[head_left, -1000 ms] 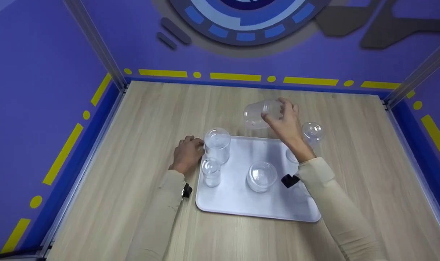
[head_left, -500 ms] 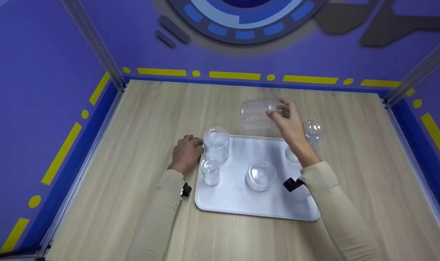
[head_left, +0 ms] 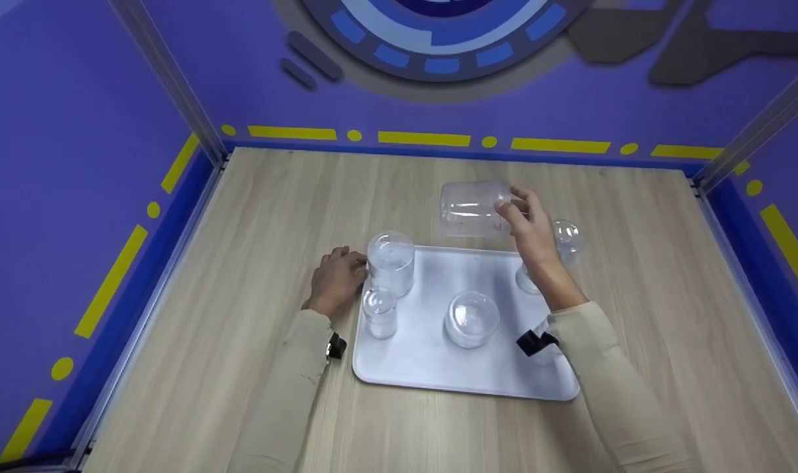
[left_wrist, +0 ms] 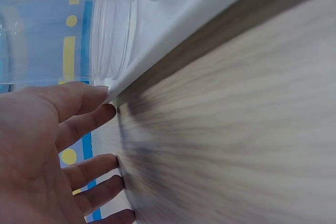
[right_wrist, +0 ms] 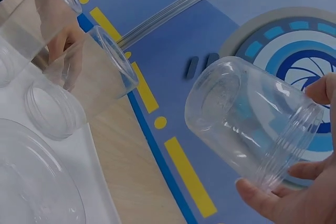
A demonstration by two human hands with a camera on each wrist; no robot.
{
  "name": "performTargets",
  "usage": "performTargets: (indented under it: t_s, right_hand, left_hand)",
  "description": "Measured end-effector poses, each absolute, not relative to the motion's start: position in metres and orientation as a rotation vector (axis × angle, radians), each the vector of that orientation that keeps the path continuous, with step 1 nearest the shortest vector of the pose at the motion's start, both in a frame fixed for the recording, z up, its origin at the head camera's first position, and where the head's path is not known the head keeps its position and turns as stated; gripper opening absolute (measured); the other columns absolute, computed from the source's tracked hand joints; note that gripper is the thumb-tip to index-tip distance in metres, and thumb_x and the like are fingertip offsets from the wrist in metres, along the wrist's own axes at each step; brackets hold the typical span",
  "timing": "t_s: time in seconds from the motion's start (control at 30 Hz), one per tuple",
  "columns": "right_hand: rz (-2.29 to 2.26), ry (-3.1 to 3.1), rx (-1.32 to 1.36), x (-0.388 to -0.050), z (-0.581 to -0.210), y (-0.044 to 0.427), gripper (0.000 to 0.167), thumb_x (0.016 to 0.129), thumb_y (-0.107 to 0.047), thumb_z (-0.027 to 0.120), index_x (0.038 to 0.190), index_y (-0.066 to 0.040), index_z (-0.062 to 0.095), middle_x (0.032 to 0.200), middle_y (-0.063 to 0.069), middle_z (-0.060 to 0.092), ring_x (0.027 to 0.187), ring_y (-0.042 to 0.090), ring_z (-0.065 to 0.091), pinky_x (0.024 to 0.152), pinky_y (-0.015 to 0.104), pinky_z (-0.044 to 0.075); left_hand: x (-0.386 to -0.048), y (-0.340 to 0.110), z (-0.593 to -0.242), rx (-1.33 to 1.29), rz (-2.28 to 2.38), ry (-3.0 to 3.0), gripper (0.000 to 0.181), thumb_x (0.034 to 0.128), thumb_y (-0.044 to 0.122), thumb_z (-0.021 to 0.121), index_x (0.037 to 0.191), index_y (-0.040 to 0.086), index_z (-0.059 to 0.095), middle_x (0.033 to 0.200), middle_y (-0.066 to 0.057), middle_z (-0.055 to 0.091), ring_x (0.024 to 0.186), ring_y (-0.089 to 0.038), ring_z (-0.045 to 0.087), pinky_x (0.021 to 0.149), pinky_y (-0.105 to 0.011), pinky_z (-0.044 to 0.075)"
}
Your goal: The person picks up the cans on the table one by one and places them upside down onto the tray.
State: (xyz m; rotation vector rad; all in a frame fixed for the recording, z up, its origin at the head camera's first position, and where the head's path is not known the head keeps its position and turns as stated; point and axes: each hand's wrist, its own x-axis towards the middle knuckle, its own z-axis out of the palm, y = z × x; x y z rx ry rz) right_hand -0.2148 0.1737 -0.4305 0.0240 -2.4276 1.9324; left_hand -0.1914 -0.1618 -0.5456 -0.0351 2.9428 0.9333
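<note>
My right hand [head_left: 534, 230] holds a clear plastic jar [head_left: 474, 209] by its threaded mouth, above the table behind the tray. The jar lies sideways, its base pointing left; in the right wrist view the clear jar [right_wrist: 236, 119] looks empty. My left hand [head_left: 336, 279] rests at the left edge of the white tray [head_left: 432, 368], beside a large upside-down clear jar [head_left: 391, 263]. In the left wrist view its thumb touches the tray rim [left_wrist: 157, 56], and the other fingertips [left_wrist: 113, 182] reach down to the table, spread apart.
A small clear jar [head_left: 380, 314] and a wide, low clear jar [head_left: 471, 320] stand on the tray. Beyond the right forearm is a clear jar with a rounded end [head_left: 568, 238]; another clear piece [head_left: 525, 279] is partly hidden. Blue-purple panels [head_left: 399, 108] enclose the wooden table [head_left: 287, 197].
My right hand has moved slightly right and nearer, and the jar has turned to lie more level, with its mouth now to the right. The left hand stays at the tray edge.
</note>
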Motion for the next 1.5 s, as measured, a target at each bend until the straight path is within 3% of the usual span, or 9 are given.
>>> performTargets:
  t_s: [0.2,0.5,0.7,0.9,1.17,1.5]
  right_hand:
    - [2.098,-2.348,-0.012,-0.211,-0.432,0.174,0.068,0.103,-0.033,0.056,0.16,0.0,0.039,0.144,0.024,0.053,0.129,0.031,0.053,0.112,0.051,0.04]
    - [2.266,-2.251,-0.023,-0.208,-0.435,0.175,0.068,0.103,-0.029,0.055,0.159,0.005,0.035,0.146,0.024,0.049,0.125,0.029,0.056,0.101,0.032,0.05]
    - [2.325,-2.18,-0.012,-0.205,-0.437,0.176,0.067,0.103,-0.028,0.055,0.157,0.007,0.036,0.141,0.024,0.05,0.126,0.028,0.054,0.099,0.032,0.053]
    - [2.372,-2.129,-0.006,-0.203,-0.439,0.174,0.061,0.103,-0.026,0.056,0.152,0.007,0.04,0.131,0.02,0.053,0.113,0.023,0.06,0.097,0.032,0.055]
    - [2.404,-2.099,-0.008,-0.198,-0.442,0.173,0.056,0.103,-0.023,0.055,0.149,0.008,0.042,0.132,0.02,0.052,0.116,0.023,0.057,0.1,0.033,0.054]
    - [2.409,-2.108,0.0,-0.196,-0.441,0.173,0.056,0.104,-0.023,0.054,0.15,0.007,0.042,0.134,0.021,0.051,0.118,0.023,0.058,0.1,0.033,0.054]
  left_hand:
    - [-0.191,-0.163,-0.549,-0.046,0.978,2.918,0.03,0.1014,0.02,0.07,0.128,0.007,0.076,0.157,-0.025,0.049,0.144,-0.045,0.045,0.114,-0.06,0.039]
    - [-0.19,-0.161,-0.549,-0.068,1.021,2.922,0.031,0.1034,0.019,0.066,0.129,0.002,0.073,0.155,-0.024,0.052,0.145,-0.043,0.046,0.116,-0.058,0.038]
    - [-0.193,-0.164,-0.544,-0.091,1.148,2.885,0.037,0.1038,0.018,0.061,0.133,-0.003,0.069,0.146,-0.024,0.059,0.14,-0.041,0.052,0.116,-0.054,0.04]
    - [-0.197,-0.172,-0.521,-0.154,1.271,2.891,0.043,0.1048,0.023,0.062,0.14,-0.001,0.064,0.147,-0.023,0.058,0.139,-0.039,0.053,0.115,-0.051,0.04]
    - [-0.198,-0.165,-0.489,-0.104,1.442,2.889,0.046,0.1071,0.029,0.06,0.146,0.004,0.06,0.153,-0.017,0.055,0.145,-0.035,0.047,0.118,-0.05,0.038]
    - [-0.189,-0.147,-0.451,-0.05,2.183,2.545,0.045,0.1072,0.025,0.059,0.149,0.006,0.056,0.145,-0.009,0.06,0.13,-0.023,0.058,0.109,-0.042,0.047]
